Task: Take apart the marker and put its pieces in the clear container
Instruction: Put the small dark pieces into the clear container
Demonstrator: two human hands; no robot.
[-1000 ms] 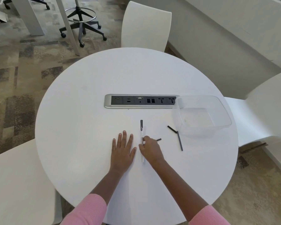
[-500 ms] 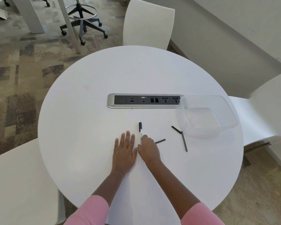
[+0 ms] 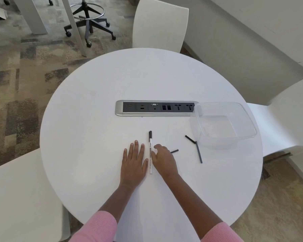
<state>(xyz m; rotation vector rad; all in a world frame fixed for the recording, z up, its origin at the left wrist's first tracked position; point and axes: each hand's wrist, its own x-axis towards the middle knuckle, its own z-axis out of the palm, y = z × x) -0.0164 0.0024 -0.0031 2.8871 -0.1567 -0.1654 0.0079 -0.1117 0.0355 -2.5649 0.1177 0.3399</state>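
A thin white marker (image 3: 150, 154) with a black cap at its far end lies on the round white table (image 3: 98, 119), pointing away from me. My left hand (image 3: 134, 161) rests flat and empty just left of it. My right hand (image 3: 164, 160) sits just right of it, fingers loosely curled, thumb edge near the barrel, not gripping it. Three black marker pieces lie to the right: a short piece (image 3: 174, 151), another short piece (image 3: 190, 139) and a longer rod (image 3: 198, 152). The clear container (image 3: 248, 117) stands empty at the right.
A silver power and data strip (image 3: 119, 109) is set into the table's middle. White chairs stand at the far side (image 3: 160, 25), right (image 3: 287, 109) and near left (image 3: 16, 198). A wheeled stool base (image 3: 88, 23) is on the carpet beyond.
My right hand has lifted off the marker and shifted slightly right, so the whole barrel now shows between my hands. The left hand stays flat.
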